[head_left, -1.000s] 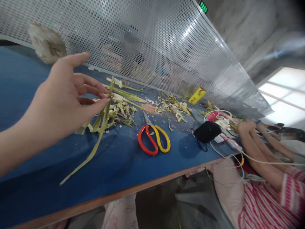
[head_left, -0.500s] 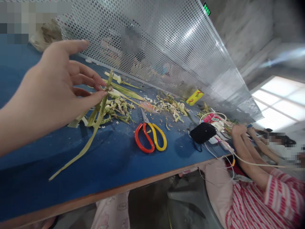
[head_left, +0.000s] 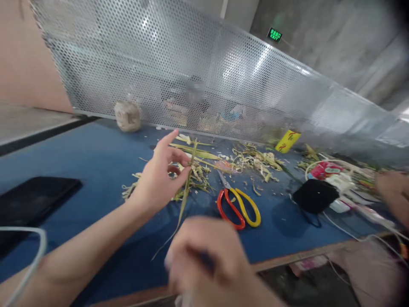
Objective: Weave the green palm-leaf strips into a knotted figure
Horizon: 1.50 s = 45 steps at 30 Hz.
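Pinching one leaf strip [head_left: 186, 194], left hand [head_left: 159, 172] has thumb and fingertips closed; right hand [head_left: 209, 247] near, fingers curled, can't tell contents; one scissors [head_left: 230, 188] right, one yellow box [head_left: 288, 141] far right.

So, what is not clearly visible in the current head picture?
Head view:
- Bare right hand: motion blur hides whether it holds anything.
- Flat black slab: cut off by left edge.
- Co-worker's bare hand: blurred, cut by right edge.
- Things behind perforated grey metal screen: obscured by it.
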Motion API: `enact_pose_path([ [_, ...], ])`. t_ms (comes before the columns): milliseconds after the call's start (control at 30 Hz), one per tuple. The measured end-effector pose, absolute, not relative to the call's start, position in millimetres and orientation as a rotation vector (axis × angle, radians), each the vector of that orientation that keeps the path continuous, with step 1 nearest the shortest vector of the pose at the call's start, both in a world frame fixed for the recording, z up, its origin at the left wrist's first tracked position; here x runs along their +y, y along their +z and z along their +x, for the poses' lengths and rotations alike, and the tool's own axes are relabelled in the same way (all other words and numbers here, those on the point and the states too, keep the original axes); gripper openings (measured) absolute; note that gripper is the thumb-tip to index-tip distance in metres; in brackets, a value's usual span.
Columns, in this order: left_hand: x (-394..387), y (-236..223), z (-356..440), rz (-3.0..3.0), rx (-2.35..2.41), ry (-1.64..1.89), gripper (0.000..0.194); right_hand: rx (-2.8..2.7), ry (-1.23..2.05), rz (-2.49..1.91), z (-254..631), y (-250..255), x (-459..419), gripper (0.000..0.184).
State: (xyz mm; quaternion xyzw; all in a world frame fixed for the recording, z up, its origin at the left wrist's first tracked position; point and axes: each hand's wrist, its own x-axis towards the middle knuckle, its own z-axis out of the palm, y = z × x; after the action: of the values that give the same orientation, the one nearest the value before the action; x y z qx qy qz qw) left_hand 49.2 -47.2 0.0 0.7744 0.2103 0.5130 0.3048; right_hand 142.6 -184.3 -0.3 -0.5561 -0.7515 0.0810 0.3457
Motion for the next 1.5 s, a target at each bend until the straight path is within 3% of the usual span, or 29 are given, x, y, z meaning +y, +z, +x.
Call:
enact_pose_path([
  [133, -47, 0, 47, 2.061, 0.592, 1.36, 0.071, -1.65, 0.136, -1.428, 177, 10, -122, 0.017],
  [333, -50, -2, 46, 2.084, 0.578, 1.333, 0.068, -1.812, 0.255, -1.328, 199, -13, -86, 0.004],
  [767, -59, -5, 48, 2.243, 0.575, 1.244, 0.067, -1.664, 0.238, -1.358, 200, -19, -105, 0.01],
  [1067, -63, -5, 50, 2.298, 0.645, 1.23, 0.065, -1.689, -0.089, -1.299, 202, -15, -113, 0.006],
  [1500, -64, -2, 46, 2.458, 0.631, 1.276, 0.067, -1.736, 0.044, -1.364, 204, -18, -109, 0.007],
])
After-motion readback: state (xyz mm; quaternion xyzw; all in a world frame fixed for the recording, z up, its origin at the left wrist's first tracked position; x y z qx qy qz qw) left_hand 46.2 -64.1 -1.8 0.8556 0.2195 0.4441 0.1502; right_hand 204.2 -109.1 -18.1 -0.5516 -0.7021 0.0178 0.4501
